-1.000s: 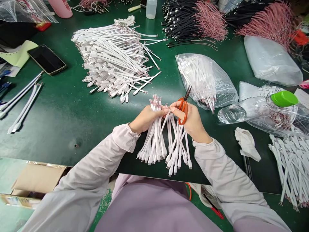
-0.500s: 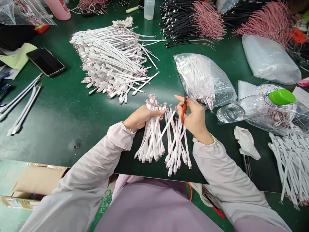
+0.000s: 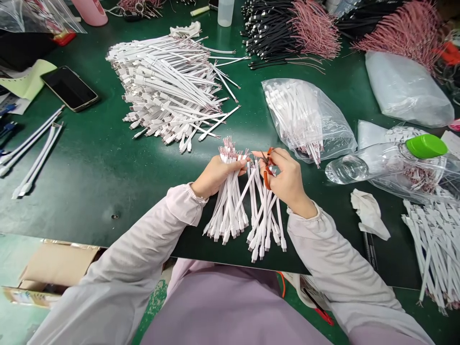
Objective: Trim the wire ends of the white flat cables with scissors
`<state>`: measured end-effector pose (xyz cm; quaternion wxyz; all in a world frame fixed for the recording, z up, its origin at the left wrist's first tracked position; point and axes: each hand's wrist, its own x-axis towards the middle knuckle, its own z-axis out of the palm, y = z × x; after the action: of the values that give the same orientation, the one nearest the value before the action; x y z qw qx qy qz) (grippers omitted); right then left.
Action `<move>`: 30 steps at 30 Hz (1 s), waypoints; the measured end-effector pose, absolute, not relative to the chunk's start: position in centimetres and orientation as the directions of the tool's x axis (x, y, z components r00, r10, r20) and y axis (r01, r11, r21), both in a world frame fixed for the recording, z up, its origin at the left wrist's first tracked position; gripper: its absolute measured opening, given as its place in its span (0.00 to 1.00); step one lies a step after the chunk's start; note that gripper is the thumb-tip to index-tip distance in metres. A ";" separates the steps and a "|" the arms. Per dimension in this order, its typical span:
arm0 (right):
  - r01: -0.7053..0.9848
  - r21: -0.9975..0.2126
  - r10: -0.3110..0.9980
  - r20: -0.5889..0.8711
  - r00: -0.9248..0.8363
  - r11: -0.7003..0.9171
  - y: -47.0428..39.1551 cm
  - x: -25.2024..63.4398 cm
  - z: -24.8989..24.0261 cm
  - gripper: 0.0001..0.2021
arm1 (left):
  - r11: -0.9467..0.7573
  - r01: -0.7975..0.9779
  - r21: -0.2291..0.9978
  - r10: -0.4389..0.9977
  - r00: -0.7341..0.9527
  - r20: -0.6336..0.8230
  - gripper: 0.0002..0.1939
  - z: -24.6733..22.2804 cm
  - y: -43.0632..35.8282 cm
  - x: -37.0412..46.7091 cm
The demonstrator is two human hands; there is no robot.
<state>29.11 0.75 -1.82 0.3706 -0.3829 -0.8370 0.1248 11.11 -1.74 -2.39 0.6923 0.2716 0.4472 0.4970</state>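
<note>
White cables [image 3: 228, 211] with stripped, pinkish wire ends fan out near the table's front edge. My left hand [image 3: 218, 173] is closed around their upper part, the wire ends poking up above the thumb. Orange-handled scissors [image 3: 266, 178] are in my right hand [image 3: 286, 178], the short blades turned toward the left hand. At the left thumb tip, my right index finger reaches the wire ends; whether it pinches one is too small to tell. A second loose bunch of white cables [image 3: 264, 225] lies on the table below the right hand.
Behind lies a large heap of white cables [image 3: 172, 91]. To the right are a bag of cables [image 3: 294, 115], a clear bottle with green cap [image 3: 381, 160], a crumpled tissue [image 3: 368, 213] and more cables [image 3: 434, 244]. A phone [image 3: 70, 88] rests at the left. Black cables [image 3: 273, 33] are at the back.
My right hand has moved left toward the left hand's fingertips, and the scissors have swung so their blades point left. The left hand keeps its hold on the cables.
</note>
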 end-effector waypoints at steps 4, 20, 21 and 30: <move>0.616 -0.498 0.788 0.456 -0.413 0.611 1.1 29.6 -1.4 0.14 | 0.353 -0.451 0.820 0.932 0.091 -0.351 0.09 -2.1 -1.8 11.2; 0.764 -0.369 0.841 0.108 -0.531 0.530 1.0 31.1 0.4 0.11 | 0.076 -0.139 0.987 0.996 -0.031 -0.081 0.13 -1.8 -2.1 11.3; 0.761 -0.371 0.839 0.109 -0.533 0.532 1.0 31.1 0.3 0.11 | 0.071 -0.142 0.987 0.997 -0.032 -0.076 0.13 -1.8 -2.1 11.3; 0.740 -0.393 0.829 0.127 -0.545 0.546 1.0 31.1 0.3 0.13 | 0.089 -0.172 0.981 0.994 -0.041 -0.097 0.14 -1.8 -2.1 11.5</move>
<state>31.13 1.02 0.32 0.1506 -0.4527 -0.8663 0.1481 11.49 -2.09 -1.76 0.5509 0.4192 0.4906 0.5291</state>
